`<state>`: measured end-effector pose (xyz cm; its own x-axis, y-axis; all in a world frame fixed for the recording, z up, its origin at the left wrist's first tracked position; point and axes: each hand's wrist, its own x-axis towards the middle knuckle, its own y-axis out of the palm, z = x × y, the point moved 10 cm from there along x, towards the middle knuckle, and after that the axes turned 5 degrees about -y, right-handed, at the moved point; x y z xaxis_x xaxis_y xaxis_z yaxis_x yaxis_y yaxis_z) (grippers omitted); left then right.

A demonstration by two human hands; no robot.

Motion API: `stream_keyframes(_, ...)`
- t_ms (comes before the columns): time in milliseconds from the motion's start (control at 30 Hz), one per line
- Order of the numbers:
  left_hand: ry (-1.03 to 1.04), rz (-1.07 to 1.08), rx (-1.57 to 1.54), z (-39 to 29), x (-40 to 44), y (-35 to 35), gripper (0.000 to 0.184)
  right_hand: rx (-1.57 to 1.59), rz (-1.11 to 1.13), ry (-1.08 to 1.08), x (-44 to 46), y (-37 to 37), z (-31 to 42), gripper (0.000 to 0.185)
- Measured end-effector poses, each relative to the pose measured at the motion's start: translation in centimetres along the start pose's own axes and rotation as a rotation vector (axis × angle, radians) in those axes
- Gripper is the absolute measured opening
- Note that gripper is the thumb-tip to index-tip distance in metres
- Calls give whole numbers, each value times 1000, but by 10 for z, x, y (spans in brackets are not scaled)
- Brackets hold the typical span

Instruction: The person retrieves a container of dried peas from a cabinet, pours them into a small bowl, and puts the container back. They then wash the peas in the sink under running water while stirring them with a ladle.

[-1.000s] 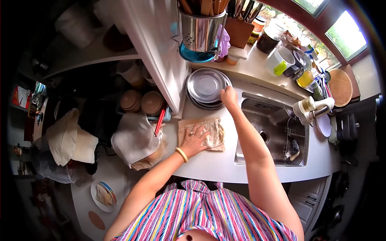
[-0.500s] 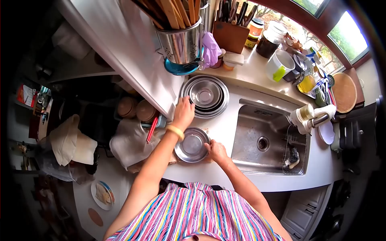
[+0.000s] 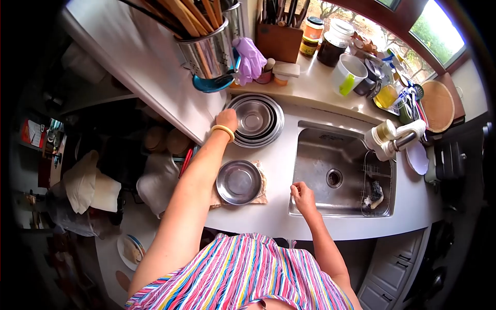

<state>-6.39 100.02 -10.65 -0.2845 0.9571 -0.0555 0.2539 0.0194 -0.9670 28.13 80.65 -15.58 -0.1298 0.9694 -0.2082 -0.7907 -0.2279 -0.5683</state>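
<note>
A shallow metal plate (image 3: 238, 182) rests on a folded patterned cloth (image 3: 262, 197) on the white counter. Behind it stands a nested stack of metal bowls (image 3: 254, 120). My left hand (image 3: 226, 120), with a yellow bangle on the wrist, is closed at the left rim of the stack; its fingertips are partly hidden. Over the sink's front left edge is my right hand (image 3: 303, 197), its fingers curled together, touching neither plate nor bowls, with nothing visible in it.
The steel sink (image 3: 330, 160) lies to the right, with a wire rack (image 3: 376, 181) inside and a faucet (image 3: 395, 138) beyond. Utensil holders (image 3: 206, 54), a knife block (image 3: 279, 41) and jars stand behind. A white cloth (image 3: 157, 181) is at the left.
The shallow metal plate came from the stack onto the cloth. My right hand has let go of it and moved right; my left hand went from the cloth to the stack.
</note>
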Motion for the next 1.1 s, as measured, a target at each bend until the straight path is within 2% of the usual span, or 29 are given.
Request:
stream_keyframes(67,-23,9,5,-3,-1,-11,17,29,-67,-67,0,-13,-7,20)
stream_keyframes(133,65,-179,-97,-11,-4,-33,19,76,-111,-65,-7,-33,-8,20)
stream_keyframes(233,262,-86,-288,-60,-25,-64,20,190,-170,-1,-23,-60,-32,23)
stream_keyframes(267,314,-72,-316,-88,-44,-78,15,210,-185,54,-29,-68,-46,23)
stream_keyframes(333,557,-180,-241,-161,-86,-83,9,206,-221,87,-42,-82,-63,23)
stream_keyframes(400,810,-59,-179,-248,-140,-61,7,200,-246,83,-57,-92,-79,22)
stream_keyframes(467,1065,-29,-78,-303,-170,-1,8,209,-260,26,-61,-93,-86,19)
stream_keyframes(567,808,50,-7,-299,-148,19,10,237,-301,24,-71,-113,-93,18)
stream_keyframes(600,652,41,-148,-273,-130,22,14,267,-325,31,-79,-118,-99,18)
stream_keyframes(667,588,165,-348,-222,-123,35,20,268,-303,68,-86,-122,-111,19)
stream_keyframes(733,462,382,-307,-173,-132,56,24,290,-280,77,-91,-119,-118,21)
stream_keyframes(833,396,364,-259,-113,-130,92,27,261,-244,12,-85,-114,-115,20)
stream_keyframes(900,318,277,-316,-92,-135,90,28,286,-181,-1,-69,-104,-119,20)
stream_keyframes(1000,143,243,-241,-65,-131,99,26,329,-72,-44,-37,-95,-67,19)
stream_keyframes(1100,151,230,-260,-56,-141,76,37,297,-1,-244,-7,-94,28,16)
